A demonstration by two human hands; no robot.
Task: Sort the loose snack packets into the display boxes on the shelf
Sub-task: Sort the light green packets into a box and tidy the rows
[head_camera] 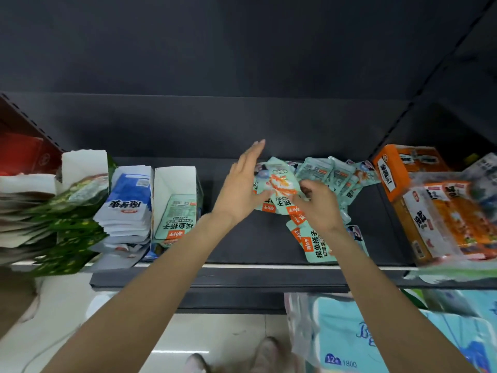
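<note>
Dark shelf (242,246): my left hand (242,189), fingers straight, steadies mint packets (279,184); right hand (320,205) pinches them.

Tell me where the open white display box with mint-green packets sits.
In the head view, the display box stands left of centre on the dark shelf, right beside the blue-and-white packets and left of the left hand.

Your one head view looks steeply down, close onto the shelf (269,254) front edge from above.
</note>
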